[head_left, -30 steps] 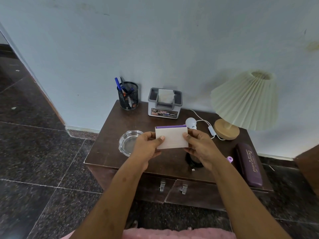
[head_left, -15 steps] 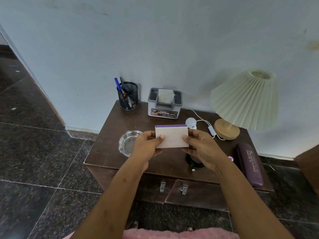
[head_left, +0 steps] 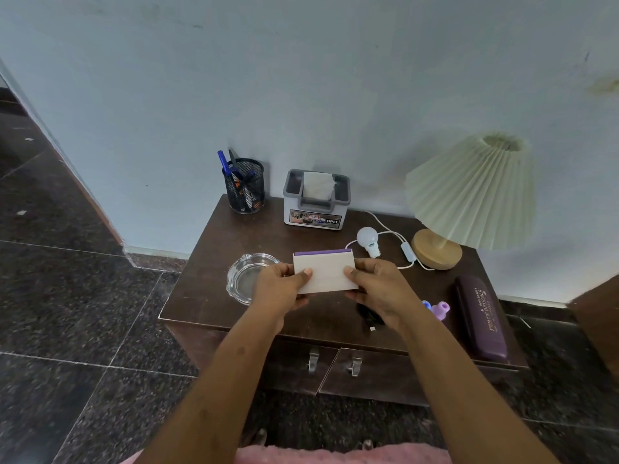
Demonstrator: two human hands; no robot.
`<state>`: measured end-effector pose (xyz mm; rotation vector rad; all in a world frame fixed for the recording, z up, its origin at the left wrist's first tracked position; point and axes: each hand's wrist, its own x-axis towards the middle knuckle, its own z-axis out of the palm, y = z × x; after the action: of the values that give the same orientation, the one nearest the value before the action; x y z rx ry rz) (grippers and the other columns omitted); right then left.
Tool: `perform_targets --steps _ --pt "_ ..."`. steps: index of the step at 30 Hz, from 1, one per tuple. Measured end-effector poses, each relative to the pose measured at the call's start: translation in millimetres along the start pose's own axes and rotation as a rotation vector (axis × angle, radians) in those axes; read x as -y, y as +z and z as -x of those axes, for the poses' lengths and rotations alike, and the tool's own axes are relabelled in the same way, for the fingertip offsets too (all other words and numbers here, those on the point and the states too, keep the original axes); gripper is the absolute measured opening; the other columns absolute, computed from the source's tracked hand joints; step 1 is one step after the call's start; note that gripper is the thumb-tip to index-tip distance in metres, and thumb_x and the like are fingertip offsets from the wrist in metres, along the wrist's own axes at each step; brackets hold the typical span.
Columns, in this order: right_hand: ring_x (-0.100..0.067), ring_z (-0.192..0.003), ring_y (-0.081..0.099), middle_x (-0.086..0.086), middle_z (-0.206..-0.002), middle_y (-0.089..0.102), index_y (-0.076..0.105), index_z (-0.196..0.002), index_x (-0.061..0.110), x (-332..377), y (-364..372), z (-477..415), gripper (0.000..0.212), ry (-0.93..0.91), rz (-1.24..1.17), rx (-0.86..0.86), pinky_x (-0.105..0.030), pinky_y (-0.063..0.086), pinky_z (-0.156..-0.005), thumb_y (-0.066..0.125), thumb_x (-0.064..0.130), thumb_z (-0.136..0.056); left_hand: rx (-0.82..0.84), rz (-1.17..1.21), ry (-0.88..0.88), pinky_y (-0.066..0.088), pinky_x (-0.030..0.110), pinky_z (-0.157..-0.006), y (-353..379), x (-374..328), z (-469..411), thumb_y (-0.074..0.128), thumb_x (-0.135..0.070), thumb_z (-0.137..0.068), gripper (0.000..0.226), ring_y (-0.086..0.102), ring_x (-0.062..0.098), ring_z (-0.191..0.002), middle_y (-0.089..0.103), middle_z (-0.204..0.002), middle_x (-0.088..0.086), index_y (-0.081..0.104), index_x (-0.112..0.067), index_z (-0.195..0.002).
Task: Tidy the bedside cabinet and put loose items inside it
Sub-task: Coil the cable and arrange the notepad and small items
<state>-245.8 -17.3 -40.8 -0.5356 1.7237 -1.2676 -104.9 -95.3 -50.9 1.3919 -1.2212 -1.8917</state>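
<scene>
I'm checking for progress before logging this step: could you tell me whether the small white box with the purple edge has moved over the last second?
No. The small white box with the purple edge sits just right of the clear glass ashtray, as before.

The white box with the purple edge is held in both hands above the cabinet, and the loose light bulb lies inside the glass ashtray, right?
Not quite. The head view shows the loose light bulb lying on the brown wooden cabinet top, beside the lamp cord, not in the glass ashtray. Both hands do hold the white box with the purple edge.
</scene>
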Motion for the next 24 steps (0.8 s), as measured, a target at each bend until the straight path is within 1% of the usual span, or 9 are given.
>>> perform_targets --steps 3,6,8,10,14,17,19,22,24 --pt "-0.017 -0.105 0.061 -0.008 -0.121 0.063 0.055 -0.125 0.007 -9 3 -3 0.036 -0.067 0.153 -0.109 -0.023 0.056 -0.074 0.059 0.007 -0.090 0.031 -0.121 -0.032 0.055 0.027 -0.060 4 6 -1 0.058 -0.009 -0.091 0.032 0.066 0.018 -0.070 0.061 -0.111 0.012 0.046 -0.009 -0.121" --pt "-0.016 -0.114 0.056 -0.005 -0.129 0.059 0.053 -0.129 0.012 -13 3 -6 0.043 -0.158 0.382 -0.172 -0.031 0.051 -0.093 0.060 0.004 -0.088 0.068 -0.258 -0.067 0.054 0.026 -0.056 6 12 -2 0.054 -0.005 -0.092 0.050 0.067 0.019 -0.070 0.055 -0.125 0.015 0.032 -0.021 -0.134" --pt "-0.013 -0.110 0.056 -0.005 -0.126 0.061 0.056 -0.127 0.013 -17 5 -7 0.040 -0.220 0.536 -0.147 -0.023 0.044 -0.090 0.057 0.003 -0.088 0.072 -0.362 -0.046 0.055 0.028 -0.055 7 17 -3 0.054 -0.005 -0.091 0.051 0.068 0.021 -0.072 0.053 -0.126 0.015 0.031 -0.021 -0.134" --pt "-0.016 -0.112 0.056 -0.005 -0.126 0.061 0.056 -0.128 0.014 -21 9 -8 0.043 -0.256 0.669 -0.116 -0.019 0.039 -0.087 0.054 0.002 -0.087 0.052 -0.482 0.006 0.059 0.034 -0.060 7 24 -3 0.054 -0.005 -0.090 0.047 0.069 0.026 -0.072 0.055 -0.121 0.016 0.034 -0.018 -0.131" --pt "-0.021 -0.124 0.049 -0.008 -0.137 0.052 0.044 -0.138 0.018 -30 14 -13 0.055 -0.260 0.758 -0.056 -0.023 0.036 -0.098 0.052 -0.001 -0.087 0.030 -0.635 0.054 0.059 0.043 -0.073 10 33 0 0.053 -0.008 -0.089 0.047 0.070 0.034 -0.080 0.057 -0.115 0.017 0.033 -0.017 -0.130" --pt "-0.022 -0.118 0.051 -0.009 -0.134 0.051 0.048 -0.134 0.023 -34 14 -18 0.052 -0.261 0.804 -0.050 -0.021 0.038 -0.088 0.052 0.000 -0.087 0.052 -0.732 0.059 0.054 0.047 -0.085 14 39 0 0.053 -0.013 -0.089 0.053 0.064 0.040 -0.098 0.055 -0.119 0.021 0.028 -0.018 -0.135" --pt "-0.022 -0.118 0.050 -0.010 -0.133 0.051 0.052 -0.130 0.021 -37 14 -21 0.049 -0.272 0.817 -0.056 -0.021 0.038 -0.088 0.052 -0.001 -0.087 0.050 -0.760 0.062 0.052 0.048 -0.088 16 42 -2 0.054 -0.017 -0.090 0.052 0.063 0.041 -0.102 0.056 -0.118 0.022 0.027 -0.017 -0.135" --pt "-0.020 -0.127 0.044 -0.008 -0.138 0.048 0.055 -0.128 0.016 -42 17 -25 0.046 -0.287 0.837 -0.055 -0.019 0.032 -0.098 0.051 -0.003 -0.087 0.033 -0.810 0.068 0.052 0.045 -0.089 20 44 -3 0.054 -0.023 -0.091 0.050 0.062 0.040 -0.101 0.058 -0.117 0.022 0.029 -0.013 -0.133" --pt "-0.020 -0.133 0.036 -0.008 -0.144 0.040 0.055 -0.128 0.014 -45 18 -28 0.045 -0.296 0.846 -0.048 -0.022 0.027 -0.106 0.050 -0.004 -0.087 0.017 -0.877 0.083 0.050 0.040 -0.089 22 46 -3 0.053 -0.024 -0.091 0.048 0.061 0.038 -0.102 0.057 -0.120 0.021 0.032 -0.009 -0.131"
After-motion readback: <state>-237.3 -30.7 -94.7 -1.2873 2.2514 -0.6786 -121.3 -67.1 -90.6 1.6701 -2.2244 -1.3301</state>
